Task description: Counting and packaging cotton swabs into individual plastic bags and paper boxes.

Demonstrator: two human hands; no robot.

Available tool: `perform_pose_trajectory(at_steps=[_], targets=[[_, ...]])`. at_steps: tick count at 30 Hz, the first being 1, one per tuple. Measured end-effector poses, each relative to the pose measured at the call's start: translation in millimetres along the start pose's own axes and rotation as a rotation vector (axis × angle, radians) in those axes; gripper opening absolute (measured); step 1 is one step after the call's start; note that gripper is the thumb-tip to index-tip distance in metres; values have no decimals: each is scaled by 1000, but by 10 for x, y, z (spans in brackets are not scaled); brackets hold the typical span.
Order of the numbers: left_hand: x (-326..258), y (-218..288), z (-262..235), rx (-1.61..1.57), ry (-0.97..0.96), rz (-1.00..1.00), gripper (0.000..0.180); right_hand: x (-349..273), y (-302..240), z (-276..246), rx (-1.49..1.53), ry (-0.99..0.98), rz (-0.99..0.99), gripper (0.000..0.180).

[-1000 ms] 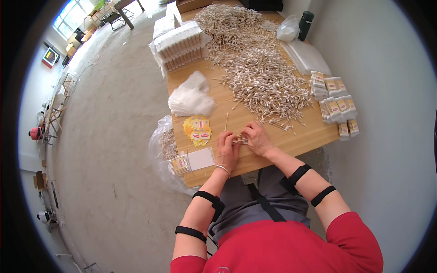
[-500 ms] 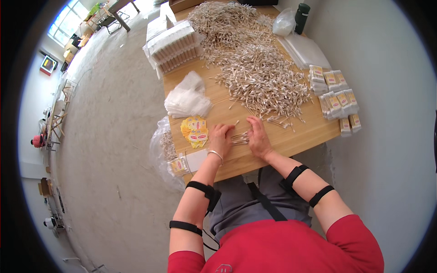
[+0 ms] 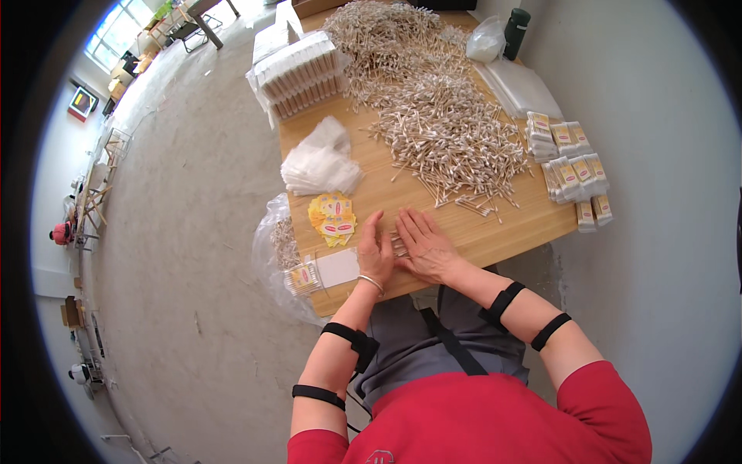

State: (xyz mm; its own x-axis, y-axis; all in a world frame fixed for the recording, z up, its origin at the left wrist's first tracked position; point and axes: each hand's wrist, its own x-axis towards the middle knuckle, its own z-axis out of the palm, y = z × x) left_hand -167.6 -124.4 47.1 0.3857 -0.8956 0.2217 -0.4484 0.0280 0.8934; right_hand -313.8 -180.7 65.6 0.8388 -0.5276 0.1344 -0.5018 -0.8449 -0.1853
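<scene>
Near the table's front edge, a small bunch of cotton swabs (image 3: 399,246) lies between my two hands. My left hand (image 3: 376,251) stands on its side against the left end of the bunch, fingers stretched out. Flat over the swabs rests my right hand (image 3: 423,246), its fingers extended and hiding most of the bunch. Left of my left hand are a white card (image 3: 338,267) and a filled pack of swabs (image 3: 302,279) with a yellow label. Yellow printed cards (image 3: 332,219) lie in a loose pile just beyond.
A large heap of loose swabs (image 3: 448,127) covers the table's middle and back. Clear bags (image 3: 321,158) and stacked swab bundles (image 3: 300,77) sit at left. Finished packs (image 3: 570,166), plastic sheets (image 3: 522,89) and a dark green bottle (image 3: 515,33) line the wall side.
My right hand has moved left and flattened over the swabs, which showed between both hands before. My left hand has turned more onto its side, fingers straightened.
</scene>
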Motion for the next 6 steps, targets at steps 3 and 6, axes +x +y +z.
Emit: perform_pose_trajectory(at_steps=[3, 6], targets=[[8, -51, 1, -215, 62, -58, 37, 174, 19, -51, -20, -58, 35, 82], [10, -74, 6, -359, 96, -157, 37, 261, 51, -9, -41, -27, 26, 83]])
